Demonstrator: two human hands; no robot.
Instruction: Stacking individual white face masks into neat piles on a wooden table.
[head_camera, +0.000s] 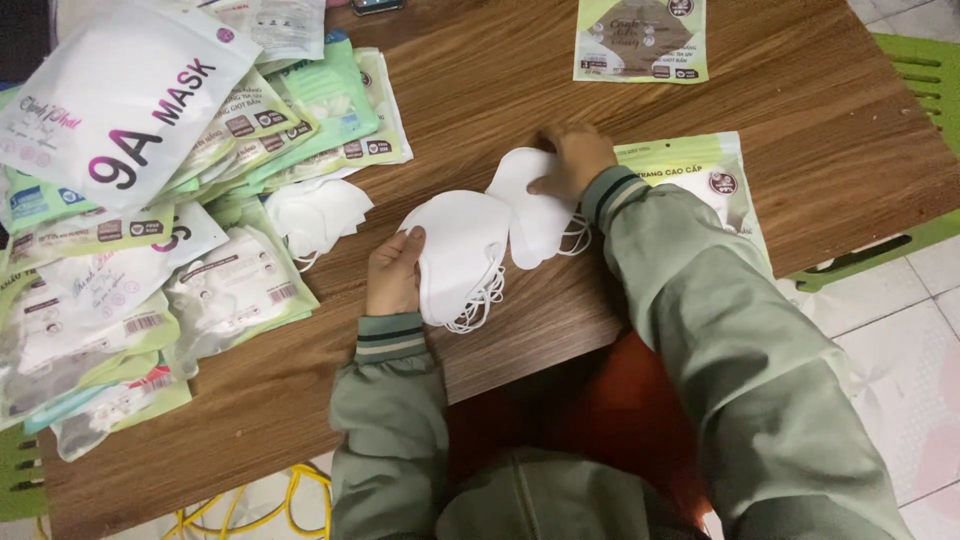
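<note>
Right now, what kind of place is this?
Probably a small home workshop for packing face masks: a brown wooden table, a heap of plastic mask packets, and loose white masks under the left hand.
</note>
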